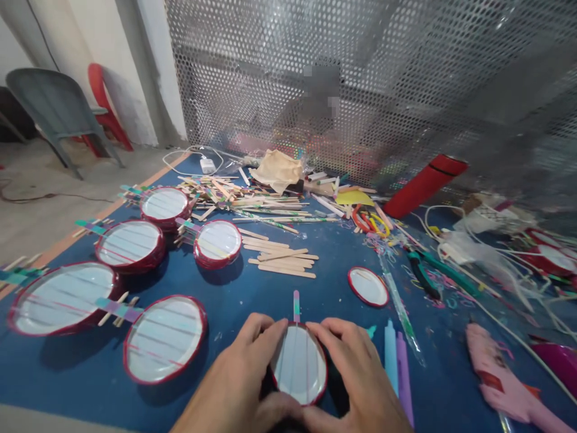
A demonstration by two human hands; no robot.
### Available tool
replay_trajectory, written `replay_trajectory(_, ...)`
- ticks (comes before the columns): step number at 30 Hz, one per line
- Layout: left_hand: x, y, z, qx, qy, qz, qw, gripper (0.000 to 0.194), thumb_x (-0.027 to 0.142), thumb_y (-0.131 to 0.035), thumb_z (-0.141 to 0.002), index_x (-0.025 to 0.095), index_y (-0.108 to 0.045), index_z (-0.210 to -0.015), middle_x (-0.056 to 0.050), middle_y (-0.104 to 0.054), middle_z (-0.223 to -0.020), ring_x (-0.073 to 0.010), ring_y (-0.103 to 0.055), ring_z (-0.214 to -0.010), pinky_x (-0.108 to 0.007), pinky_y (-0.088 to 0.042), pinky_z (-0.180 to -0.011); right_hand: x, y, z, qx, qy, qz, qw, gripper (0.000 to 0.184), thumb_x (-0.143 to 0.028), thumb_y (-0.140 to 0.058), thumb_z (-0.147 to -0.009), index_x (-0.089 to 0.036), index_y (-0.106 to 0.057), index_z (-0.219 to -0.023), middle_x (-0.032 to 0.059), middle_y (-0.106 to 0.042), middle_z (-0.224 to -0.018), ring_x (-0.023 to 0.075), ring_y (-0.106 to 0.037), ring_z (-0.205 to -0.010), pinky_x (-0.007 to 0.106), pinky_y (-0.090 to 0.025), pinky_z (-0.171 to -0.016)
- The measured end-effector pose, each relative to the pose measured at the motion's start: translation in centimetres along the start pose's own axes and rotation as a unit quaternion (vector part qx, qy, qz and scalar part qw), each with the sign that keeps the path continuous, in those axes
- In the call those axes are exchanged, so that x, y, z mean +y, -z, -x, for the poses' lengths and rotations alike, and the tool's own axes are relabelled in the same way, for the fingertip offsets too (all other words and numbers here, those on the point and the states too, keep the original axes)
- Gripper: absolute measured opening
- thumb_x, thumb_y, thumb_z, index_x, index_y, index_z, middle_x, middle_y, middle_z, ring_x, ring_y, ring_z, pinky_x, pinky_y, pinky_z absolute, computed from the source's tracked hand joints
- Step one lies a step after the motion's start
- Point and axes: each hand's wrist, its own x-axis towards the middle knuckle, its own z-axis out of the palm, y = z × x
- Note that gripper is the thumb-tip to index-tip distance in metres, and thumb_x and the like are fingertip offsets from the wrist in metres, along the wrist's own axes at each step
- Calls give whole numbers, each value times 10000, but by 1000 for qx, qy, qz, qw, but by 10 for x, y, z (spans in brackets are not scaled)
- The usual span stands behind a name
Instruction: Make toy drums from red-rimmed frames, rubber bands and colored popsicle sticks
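Observation:
A small toy banjo (300, 364) with a round white face, a red rim and a coloured craft-stick neck is at the front of the blue table. My left hand (243, 379) grips its left side and my right hand (356, 367) its right side, thumbs meeting at the near edge. Thin lines like strings run along its face. Left of my hands lies a larger toy banjo (166, 340), its neck pointing left. Close to my right hand are a light blue marker (390, 355) and a purple marker (404, 379).
Several other toy banjos (130, 243) fill the table's left side. Loose craft sticks (283, 258) and a white red-rimmed disc (368, 286) lie beyond my hands. To the right are pliers (424, 273), a pink glue gun (500, 373), cables and a red bottle (426, 185). A perforated metal panel (252, 78) stands behind.

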Motion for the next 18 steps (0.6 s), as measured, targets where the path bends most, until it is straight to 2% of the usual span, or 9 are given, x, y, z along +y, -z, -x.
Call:
replay_trajectory(6, -4, 0, 0, -30, 19, -24, 999, 745, 146, -783, -603, 301, -585, -1305, -68, -604, -1184, -247, -660, -951, -271, -570, -794, 1, 2, -5, 25, 38, -3, 999, 775, -487, -847, -565, -182, -565, -1220, 123, -627, -1035, 318, -635, -928, 419, -522, -762)
replay_trajectory(11, 7, 7, -2, -79, 63, -33, 994, 744, 130, -775, -627, 253, -562, -1329, -96, -577, -1236, -264, -654, -1004, -313, -559, -872, 6, -9, -1, 20, 0, -42, 999, 867, -445, -865, -496, -257, -539, -1277, 95, -611, -1051, 317, -619, -952, 417, -508, -776)
replay_trajectory(16, 15, 8, -5, -99, 99, -43, 989, 762, 61, -745, -609, 223, -559, -1330, -115, -561, -1266, -288, -644, -1049, -337, -547, -912, 10, -5, 1, -42, -12, -62, 997, 821, -426, -842, -596, -263, -512, -1329, 115, -614, -1104, 323, -620, -1007, 412, -517, -819)
replay_trajectory(18, 17, 8, -6, -109, 110, -43, 987, 749, 56, -730, -620, 217, -557, -1330, -117, -553, -1282, -285, -641, -1058, -334, -541, -922, 11, -3, 1, -39, -16, -69, 997, 812, -427, -837, -614, -264, -504, -1336, 114, -607, -1115, 319, -615, -1025, 406, -514, -840)
